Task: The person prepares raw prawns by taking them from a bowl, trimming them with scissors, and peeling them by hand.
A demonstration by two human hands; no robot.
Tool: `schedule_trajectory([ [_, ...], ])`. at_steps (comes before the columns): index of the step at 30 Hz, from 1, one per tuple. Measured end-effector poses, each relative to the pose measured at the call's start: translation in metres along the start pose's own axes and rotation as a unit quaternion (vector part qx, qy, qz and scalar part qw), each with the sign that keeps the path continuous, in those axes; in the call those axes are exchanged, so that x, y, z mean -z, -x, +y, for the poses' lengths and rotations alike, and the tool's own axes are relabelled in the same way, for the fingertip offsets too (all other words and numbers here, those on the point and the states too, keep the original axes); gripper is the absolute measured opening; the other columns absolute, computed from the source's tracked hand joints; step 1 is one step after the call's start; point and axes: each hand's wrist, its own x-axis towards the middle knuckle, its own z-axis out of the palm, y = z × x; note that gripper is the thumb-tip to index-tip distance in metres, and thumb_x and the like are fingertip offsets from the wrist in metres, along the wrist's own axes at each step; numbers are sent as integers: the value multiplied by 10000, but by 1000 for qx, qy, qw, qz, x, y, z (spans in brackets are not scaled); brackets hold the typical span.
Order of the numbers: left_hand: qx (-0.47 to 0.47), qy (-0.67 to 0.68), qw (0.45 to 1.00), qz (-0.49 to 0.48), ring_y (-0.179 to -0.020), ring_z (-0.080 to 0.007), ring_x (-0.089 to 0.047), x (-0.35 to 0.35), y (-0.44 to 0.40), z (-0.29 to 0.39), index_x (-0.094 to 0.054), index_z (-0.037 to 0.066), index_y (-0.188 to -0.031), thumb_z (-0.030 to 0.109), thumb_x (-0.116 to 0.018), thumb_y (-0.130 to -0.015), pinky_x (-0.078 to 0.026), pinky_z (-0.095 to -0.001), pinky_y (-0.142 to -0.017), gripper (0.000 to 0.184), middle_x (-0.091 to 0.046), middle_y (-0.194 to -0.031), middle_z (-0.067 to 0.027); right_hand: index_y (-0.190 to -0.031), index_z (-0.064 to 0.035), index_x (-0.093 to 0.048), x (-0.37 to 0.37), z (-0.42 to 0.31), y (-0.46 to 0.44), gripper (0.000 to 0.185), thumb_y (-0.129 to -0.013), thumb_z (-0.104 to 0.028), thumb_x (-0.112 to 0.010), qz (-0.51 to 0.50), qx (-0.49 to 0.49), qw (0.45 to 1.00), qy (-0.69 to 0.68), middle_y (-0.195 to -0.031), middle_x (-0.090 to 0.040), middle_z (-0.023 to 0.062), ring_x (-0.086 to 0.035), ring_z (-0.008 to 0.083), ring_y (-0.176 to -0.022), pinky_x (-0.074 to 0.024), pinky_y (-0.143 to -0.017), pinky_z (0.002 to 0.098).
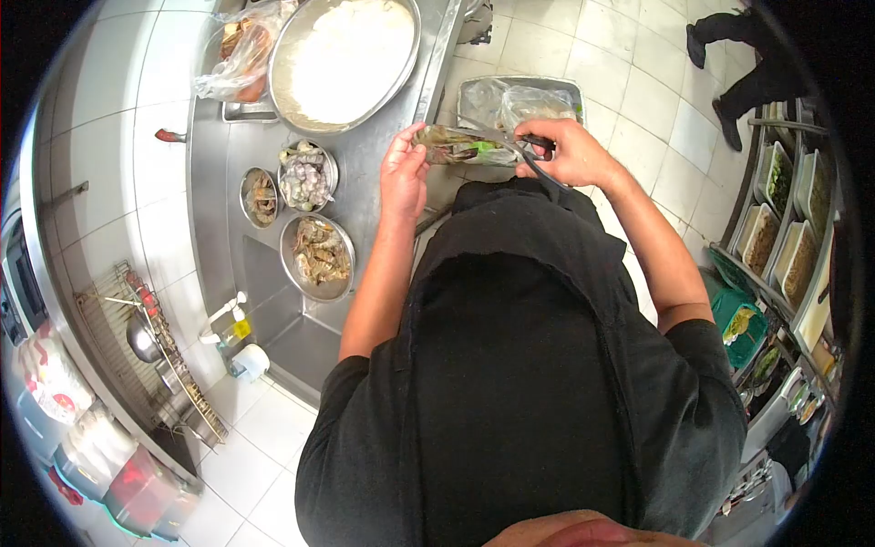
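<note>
Prawn [445,146], judged from the banded grey-brown shell: it lies out in front of the torso, between the two hands, near the counter [365,150] edge. Bare left hand [402,173] pinches its far-left end between thumb and fingertips. Right hand [576,155] has its fingers curled around the dark handles of the scissors [538,143]; the blades run along the prawn. Cannot tell whether the blades are parted or meeting, or whether they touch the shell. A bright green patch [481,147] shows beside the prawn; its nature is unclear.

Surroundings: a tub [581,96] with clear plastic bags [538,105] sits just beyond the hands. On the counter side: a large bowl [412,46] of white material, two smaller bowls of shellfish-like pieces, and a third bowl [347,255] at the sink [283,337].

Notes on technique (judgement): the step in hand looks like scissor work on the shell. Pinch should stay firm but light, at the very end, with the left fingertips clear of the blade line. Wet shell probably slips, so short, shallow snips suit better than one long bite. Tilt the tips away from the left palm.
</note>
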Motion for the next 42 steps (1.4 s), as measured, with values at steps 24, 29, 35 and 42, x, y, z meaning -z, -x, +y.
schedule_trajectory([
  [24, 21, 34, 999, -2, -1051, -171, -578, -8, 12, 3, -486, -2, -1340, -15, -448, -962, -462, -337, -930, 381, -577, -1192, -95, -1087, -34, -671, -14, -2, 11, 432, -750, -246, -840, -3, -43, 999, -27, -618, -503, -14, -463, 87, -581, -393, -552, 274],
  [29, 40, 45, 998, -3, -1079, -185, -578, -9, 12, -4, -477, -6, -1348, -9, -452, -962, -460, -345, -943, 386, -567, -1230, -106, -1085, -22, -670, -20, 6, 13, 423, -775, -265, -824, 11, -51, 998, -30, -624, -534, -4, -473, 78, -587, -406, -558, 270],
  [35, 58, 38, 998, -15, -1095, -190, -579, -11, 6, -13, -460, -19, -1355, 12, -460, -965, -460, -352, -949, 391, -582, -1232, -108, -1069, -50, -686, -31, 25, 20, 427, -778, -336, -813, 42, -47, 996, -58, -575, -522, 38, -459, 101, -543, -384, -522, 297],
  [42, 112, 20, 993, -31, -1135, -227, -582, -21, -4, -38, -473, -1, -1343, 35, -460, -982, -460, -388, -977, 363, -588, -1262, -123, -1009, -24, -688, -36, 44, 31, 395, -794, -335, -805, 64, -95, 990, -86, -604, -527, 23, -454, 92, -565, -389, -529, 290],
])
